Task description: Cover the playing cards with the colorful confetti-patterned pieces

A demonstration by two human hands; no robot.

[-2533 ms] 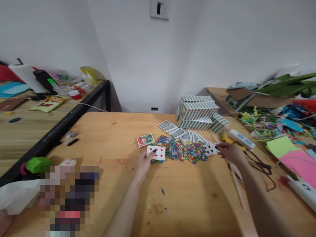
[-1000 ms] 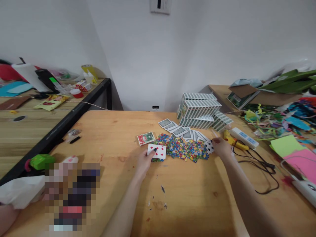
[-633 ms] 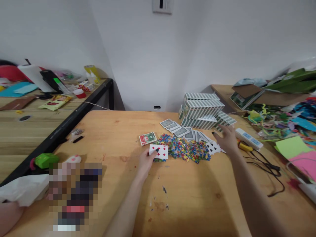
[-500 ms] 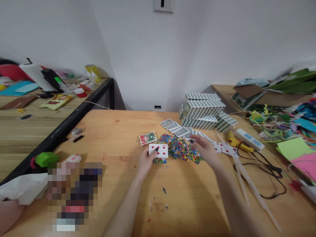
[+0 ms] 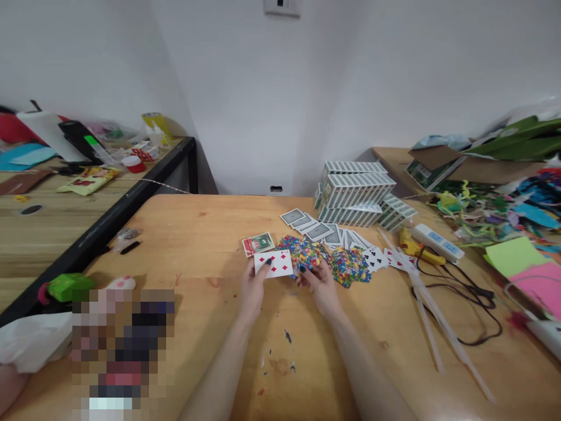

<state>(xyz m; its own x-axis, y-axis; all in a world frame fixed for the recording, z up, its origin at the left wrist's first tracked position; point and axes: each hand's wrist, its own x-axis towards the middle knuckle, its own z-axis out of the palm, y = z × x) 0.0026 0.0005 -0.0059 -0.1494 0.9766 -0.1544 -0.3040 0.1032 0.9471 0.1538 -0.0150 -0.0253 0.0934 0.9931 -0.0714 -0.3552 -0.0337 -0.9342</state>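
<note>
Your left hand [image 5: 252, 289] pinches the card [image 5: 279, 266] at the left end of the bright pile [image 5: 350, 266]; hold it steady, your right hand [image 5: 323, 287] curling close by, its grip unclear

head-worn camera, facing forward and down, above the table [image 5: 197, 234]

Holds face up a card of diamonds [image 5: 280, 264] in the left hand [image 5: 252, 292]. Touches with the right hand [image 5: 322, 287] the colourful spread [image 5: 351, 266] just beside (hard to say if gripping any piece). Has beyond it grey-backed cards [image 5: 319, 232] and stacked striped boxes [image 5: 359, 190].
</note>
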